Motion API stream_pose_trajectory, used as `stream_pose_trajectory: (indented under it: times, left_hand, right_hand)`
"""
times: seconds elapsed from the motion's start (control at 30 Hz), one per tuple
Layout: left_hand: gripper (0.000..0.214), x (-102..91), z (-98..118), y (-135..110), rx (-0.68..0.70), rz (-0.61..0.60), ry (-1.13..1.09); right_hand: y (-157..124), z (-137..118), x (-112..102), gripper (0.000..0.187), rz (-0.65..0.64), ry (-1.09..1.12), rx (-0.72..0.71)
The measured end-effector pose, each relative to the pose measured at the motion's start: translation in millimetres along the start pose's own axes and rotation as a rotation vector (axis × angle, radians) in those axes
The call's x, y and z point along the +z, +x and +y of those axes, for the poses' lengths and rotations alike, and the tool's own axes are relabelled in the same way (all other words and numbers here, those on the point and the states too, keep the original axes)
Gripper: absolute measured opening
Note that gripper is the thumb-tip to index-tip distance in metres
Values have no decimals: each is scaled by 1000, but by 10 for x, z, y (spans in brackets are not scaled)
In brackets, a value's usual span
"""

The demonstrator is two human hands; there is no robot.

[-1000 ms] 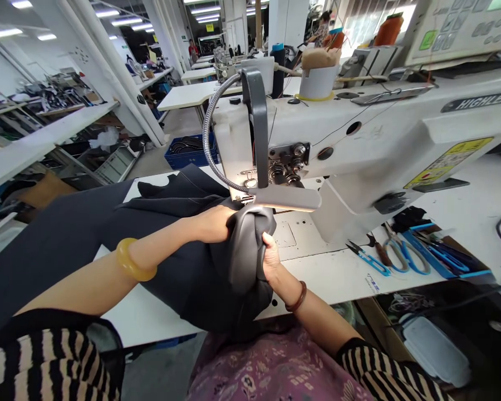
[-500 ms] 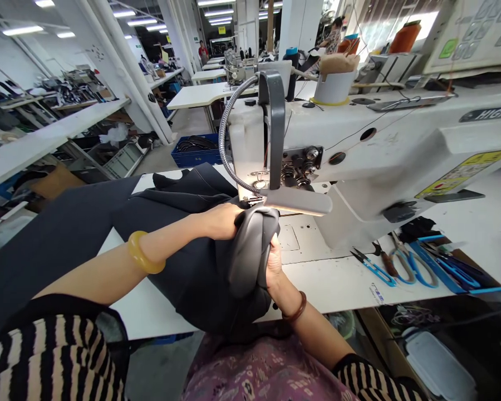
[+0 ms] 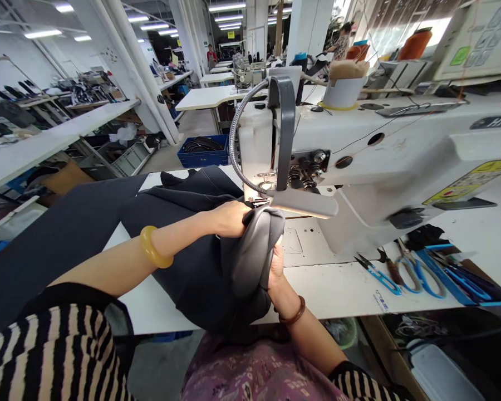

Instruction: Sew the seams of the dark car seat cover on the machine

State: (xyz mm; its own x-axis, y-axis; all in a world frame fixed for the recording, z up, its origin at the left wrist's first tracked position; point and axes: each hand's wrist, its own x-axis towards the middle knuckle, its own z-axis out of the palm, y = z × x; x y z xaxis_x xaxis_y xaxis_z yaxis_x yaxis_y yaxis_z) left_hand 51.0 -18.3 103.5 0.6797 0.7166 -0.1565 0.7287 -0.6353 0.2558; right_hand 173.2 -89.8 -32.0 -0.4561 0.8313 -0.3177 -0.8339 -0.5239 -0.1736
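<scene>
A large piece of dark grey fabric [image 3: 200, 273] lies bunched across the table in front of the sewing machine [image 3: 384, 161], its far part trailing off to the left. My left hand [image 3: 230, 219] is closed on the fabric close to the needle area; its fingertips are hidden by a fold. On the right side of the bundle, my right hand [image 3: 276, 264] grips the rolled edge, with the thumb showing and the other fingers covered. Just above both hands hangs the machine's lamp [image 3: 304, 203], lighting the fabric. The needle itself is hidden behind it.
To the right on the table [image 3: 334, 289] lie thread snips [image 3: 378, 274], scissors [image 3: 420, 273] and a blue tray [image 3: 459, 275] of tools. Thread cones [image 3: 415, 44] stand above the machine. A blue crate [image 3: 203, 151] sits on the floor beyond. People work far back.
The whole view has shifted slightly, so the scene sits a little further right. Both hands keep their hold on the fabric, with hardly any movement relative to the machine.
</scene>
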Motion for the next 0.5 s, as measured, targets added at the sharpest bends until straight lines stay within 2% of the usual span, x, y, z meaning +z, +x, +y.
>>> stream_pose_trajectory:
  times: [0.1, 0.23, 0.37, 0.5]
  left_hand:
    - [23, -61, 69, -18, -67, -72, -28]
    - [23, -97, 119, -42, -106, -88, -36]
    - [21, -33, 92, -72, -132, -73, -40]
    - [27, 150, -10, -95, -69, 42, -55]
  right_hand:
    - [-57, 14, -44, 41, -80, -59, -19]
    - [-124, 17, -67, 42, -113, -100, 19]
    - [-151, 30, -56, 38, -52, -61, -10]
    - [-142, 47, -33, 34, 48, -4, -31]
